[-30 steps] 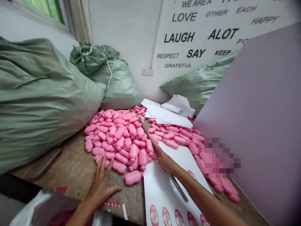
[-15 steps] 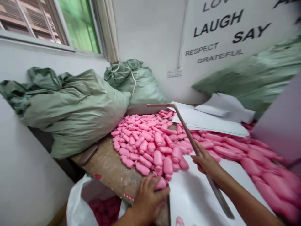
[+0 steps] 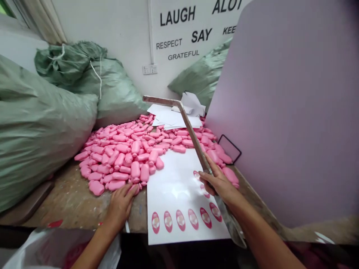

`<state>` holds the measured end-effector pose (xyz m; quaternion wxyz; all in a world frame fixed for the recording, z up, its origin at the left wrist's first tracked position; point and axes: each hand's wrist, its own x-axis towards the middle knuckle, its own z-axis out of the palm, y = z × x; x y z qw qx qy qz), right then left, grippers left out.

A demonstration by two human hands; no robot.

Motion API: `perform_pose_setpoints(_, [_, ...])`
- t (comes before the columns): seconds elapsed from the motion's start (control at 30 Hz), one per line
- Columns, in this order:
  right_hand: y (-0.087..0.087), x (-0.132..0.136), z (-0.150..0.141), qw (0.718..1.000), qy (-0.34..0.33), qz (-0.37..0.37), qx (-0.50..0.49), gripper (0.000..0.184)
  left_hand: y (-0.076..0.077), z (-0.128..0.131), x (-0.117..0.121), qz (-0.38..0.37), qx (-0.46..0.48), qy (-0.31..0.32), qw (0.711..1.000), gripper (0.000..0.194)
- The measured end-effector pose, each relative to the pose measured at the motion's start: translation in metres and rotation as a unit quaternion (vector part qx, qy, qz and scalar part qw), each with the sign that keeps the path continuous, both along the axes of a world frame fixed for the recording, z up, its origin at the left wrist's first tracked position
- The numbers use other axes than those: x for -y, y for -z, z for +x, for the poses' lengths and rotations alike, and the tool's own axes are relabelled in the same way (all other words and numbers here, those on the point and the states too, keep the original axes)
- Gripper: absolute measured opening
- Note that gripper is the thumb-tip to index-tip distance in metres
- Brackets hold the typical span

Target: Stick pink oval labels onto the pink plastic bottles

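My right hand (image 3: 217,181) is closed round a long metal bar with a bent end (image 3: 187,123), held tilted above the table. Under it lies a white sticker sheet (image 3: 174,186) with a row of pink oval labels along its near edge. My left hand (image 3: 120,203) lies flat on the wooden table (image 3: 70,201), fingers stretched out, fingertips touching the near edge of a heap of pink plastic bottles (image 3: 131,149). Nothing is in the left hand.
Big green woven sacks (image 3: 36,127) crowd the left and back. Loose white sheets (image 3: 174,118) lie behind the heap. A tall lilac board (image 3: 286,112) stands at the right, with a black wire frame (image 3: 230,148) at its foot. A white plastic bag (image 3: 33,250) hangs below the table edge.
The left hand opened from a curled grip on a pink bottle at the table edge and now lies flat by the heap. The right hand still holds the bar. The view swung right.
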<state>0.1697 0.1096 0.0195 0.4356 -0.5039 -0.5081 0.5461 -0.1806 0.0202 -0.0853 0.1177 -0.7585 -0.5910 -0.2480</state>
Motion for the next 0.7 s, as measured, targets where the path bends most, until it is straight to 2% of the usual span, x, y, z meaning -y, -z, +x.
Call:
perform_pose_setpoints(0.13, [0.006, 0.016, 0.02, 0.999, 0.041, 0.003, 0.018, 0.093, -0.006, 0.022, 0.004, 0.042, 0.008, 0.029, 0.999, 0.044])
perform_pose_setpoints(0.3, [0.012, 0.051, 0.049, 0.997, 0.064, -0.036, 0.011, 0.089, -0.011, 0.06, 0.005, 0.06, 0.006, 0.16, 0.985, 0.045])
perform_pose_setpoints(0.4, [0.019, 0.069, 0.064, 0.993, 0.101, -0.035, 0.049, 0.076, -0.013, 0.079, 0.005, 0.049, 0.03, 0.205, 0.977, 0.041])
perform_pose_setpoints(0.5, [0.024, 0.081, 0.075, 0.989, 0.126, -0.028, 0.069, 0.059, -0.015, 0.088, 0.005, 0.052, 0.041, 0.224, 0.972, 0.038])
perform_pose_setpoints(0.6, [0.018, 0.078, 0.084, 0.991, 0.119, -0.015, 0.066, 0.048, -0.011, 0.09, 0.003, 0.069, 0.046, 0.232, 0.969, 0.039])
perform_pose_setpoints(0.7, [-0.001, 0.05, 0.091, 0.993, 0.103, 0.012, 0.06, 0.045, 0.0, 0.087, -0.001, 0.103, 0.05, 0.242, 0.964, 0.045])
